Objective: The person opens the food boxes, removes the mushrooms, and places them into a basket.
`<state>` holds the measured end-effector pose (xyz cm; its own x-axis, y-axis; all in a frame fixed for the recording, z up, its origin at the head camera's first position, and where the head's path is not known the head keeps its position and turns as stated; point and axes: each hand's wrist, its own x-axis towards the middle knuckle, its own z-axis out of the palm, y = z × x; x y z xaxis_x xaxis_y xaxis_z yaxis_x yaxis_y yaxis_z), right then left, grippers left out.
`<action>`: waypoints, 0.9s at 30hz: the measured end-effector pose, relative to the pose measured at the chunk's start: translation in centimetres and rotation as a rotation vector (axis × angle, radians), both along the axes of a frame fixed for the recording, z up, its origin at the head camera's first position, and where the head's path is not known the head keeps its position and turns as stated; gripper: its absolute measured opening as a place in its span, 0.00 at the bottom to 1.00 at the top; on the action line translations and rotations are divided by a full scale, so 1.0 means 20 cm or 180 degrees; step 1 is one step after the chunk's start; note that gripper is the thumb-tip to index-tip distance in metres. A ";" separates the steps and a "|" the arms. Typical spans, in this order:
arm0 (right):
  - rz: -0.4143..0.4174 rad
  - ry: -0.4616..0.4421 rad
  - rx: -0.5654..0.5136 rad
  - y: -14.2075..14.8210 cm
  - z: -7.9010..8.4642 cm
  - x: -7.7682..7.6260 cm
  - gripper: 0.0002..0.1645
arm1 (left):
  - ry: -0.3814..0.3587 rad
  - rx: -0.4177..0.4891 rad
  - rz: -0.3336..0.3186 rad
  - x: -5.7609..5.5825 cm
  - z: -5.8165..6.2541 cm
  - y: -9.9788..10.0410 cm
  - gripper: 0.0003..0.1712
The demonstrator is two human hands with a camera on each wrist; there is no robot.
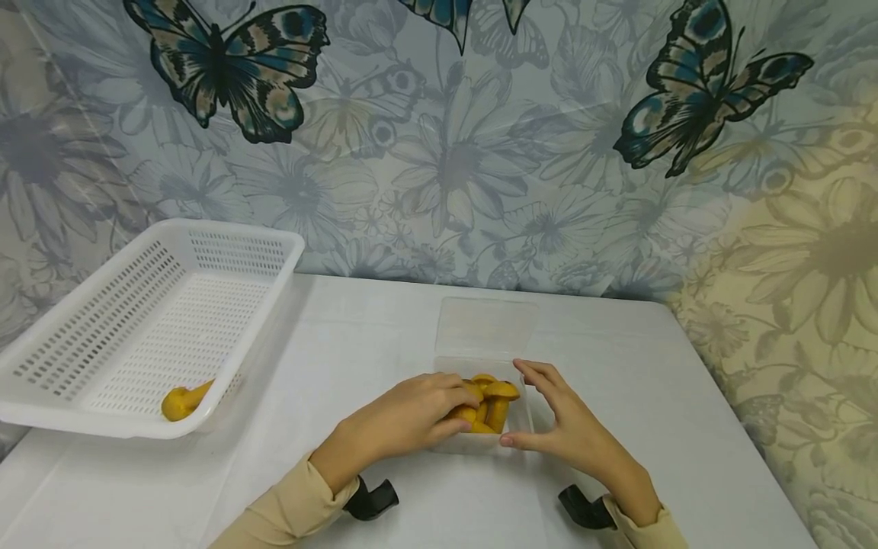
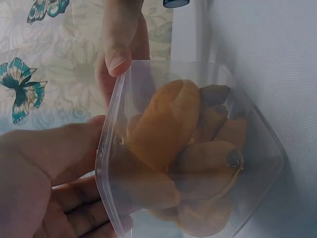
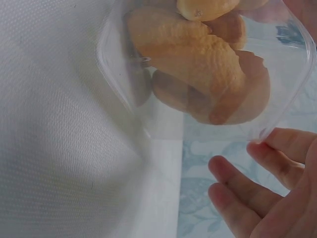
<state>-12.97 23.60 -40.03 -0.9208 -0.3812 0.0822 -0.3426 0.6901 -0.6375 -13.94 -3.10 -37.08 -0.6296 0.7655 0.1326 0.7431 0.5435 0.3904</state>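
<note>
A clear plastic container (image 1: pixel 519 412), its lid (image 1: pixel 485 326) flipped back behind it, holds several yellow-brown mushrooms (image 1: pixel 498 402). My left hand (image 1: pixel 411 415) reaches over the left rim, its fingers bent and its thumb low, gripping a mushroom (image 1: pixel 463 413) that they partly hide. Through the wall, the left wrist view shows caps and stems (image 2: pixel 166 124) heaped together. Around the right side my right hand (image 1: pixel 572 431) is spread, thumb by the near corner and forefinger by the far one. In the right wrist view its fingertips (image 3: pixel 257 148) touch the rim and the other fingers stay apart.
A white perforated basket (image 1: pixel 199 305) stands at the left of the white-covered table (image 1: pixel 343 335), with one mushroom (image 1: pixel 184 402) in its near corner. Behind the table hangs a butterfly-and-flower patterned backdrop (image 1: pixel 453 152). Black wrist mounts (image 1: pixel 371 500) sit at both cuffs.
</note>
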 end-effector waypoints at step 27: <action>-0.0005 0.0018 0.0001 0.00 0.00 0.00 0.60 | -0.0486 0.0611 0.0192 -0.01 0.10 -0.14 0.21</action>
<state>-12.95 23.66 -40.05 -0.9209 -0.3798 0.0873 -0.3451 0.6908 -0.6354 -14.18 -5.98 -35.02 -0.6972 0.6960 0.1717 0.6360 0.4901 0.5961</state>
